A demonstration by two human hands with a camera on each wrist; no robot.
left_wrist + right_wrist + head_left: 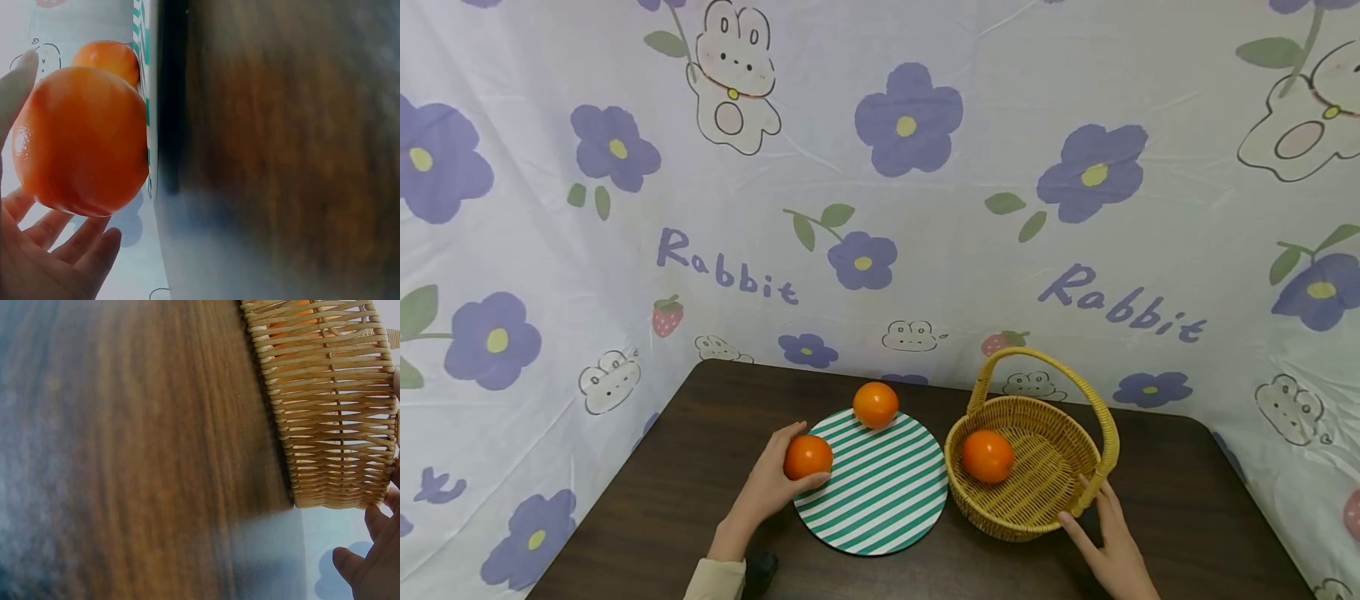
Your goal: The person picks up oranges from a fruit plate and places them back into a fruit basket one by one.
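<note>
My left hand (769, 481) curves round a smooth, glossy orange fruit (808, 457) at the left rim of a green-and-white striped round plate (880, 500). Its thumb lies on the near side, its fingers on the far side. Seen from the left wrist, the fruit (84, 140) sits right at the plate's surface. A second orange fruit (876, 405) rests at the plate's far edge. My right hand (1108, 542) holds the wicker basket (1045, 487) at its right side, thumb and fingers about the foot of the handle. Inside the basket, to the left, lies another orange fruit (988, 456).
Plate and basket stand side by side on a dark wooden table (700, 450). The basket's tall arched handle (1101, 408) rises above its rim. Behind the table hangs a white cloth (925, 208) printed with rabbits and purple flowers. A small dark object (762, 572) shows by the left wrist.
</note>
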